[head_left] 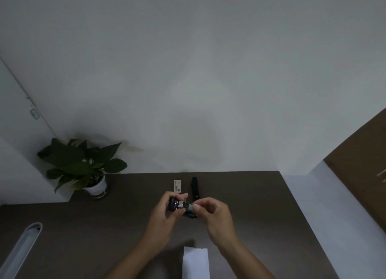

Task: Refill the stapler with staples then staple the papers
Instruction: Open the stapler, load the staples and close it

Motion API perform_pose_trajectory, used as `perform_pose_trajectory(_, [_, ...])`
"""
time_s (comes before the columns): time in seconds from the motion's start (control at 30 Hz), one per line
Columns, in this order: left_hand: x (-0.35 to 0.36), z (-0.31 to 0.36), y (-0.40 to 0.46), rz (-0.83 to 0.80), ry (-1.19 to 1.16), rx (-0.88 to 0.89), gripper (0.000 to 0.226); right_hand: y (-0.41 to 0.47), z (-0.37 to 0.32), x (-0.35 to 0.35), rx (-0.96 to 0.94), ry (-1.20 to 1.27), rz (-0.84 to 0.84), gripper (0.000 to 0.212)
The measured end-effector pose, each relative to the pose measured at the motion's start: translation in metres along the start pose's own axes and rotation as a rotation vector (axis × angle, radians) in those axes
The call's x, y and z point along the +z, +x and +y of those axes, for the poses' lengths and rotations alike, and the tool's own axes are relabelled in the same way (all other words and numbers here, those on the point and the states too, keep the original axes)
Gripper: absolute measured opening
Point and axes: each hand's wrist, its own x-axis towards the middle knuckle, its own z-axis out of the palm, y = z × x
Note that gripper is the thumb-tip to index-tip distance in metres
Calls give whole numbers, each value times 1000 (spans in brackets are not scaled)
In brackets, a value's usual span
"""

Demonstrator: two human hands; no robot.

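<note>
My left hand (167, 211) grips a black stapler (175, 204) held above the dark table, its metal staple channel showing. My right hand (211, 211) pinches a small silvery strip of staples (189, 206) at the stapler's open end. White papers (196, 262) lie flat near the table's front edge, below my hands. A small white staple box (177, 185) with a red mark lies behind my hands. Next to the box, a second slim black object (194, 188) lies lengthwise; what it is cannot be told.
A potted green plant (83, 168) in a white pot stands at the table's back left corner. A long white tube-like object (20, 251) lies at the front left. A white wall runs behind the dark table (261, 205). A brown cabinet (365, 149) stands to the right.
</note>
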Motion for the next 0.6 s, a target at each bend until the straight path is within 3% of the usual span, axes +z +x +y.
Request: perform_pose_trajectory(0.6, [3,8,-1,-14,67,-23,23,3,-14,-9,-48,-265,-81,7])
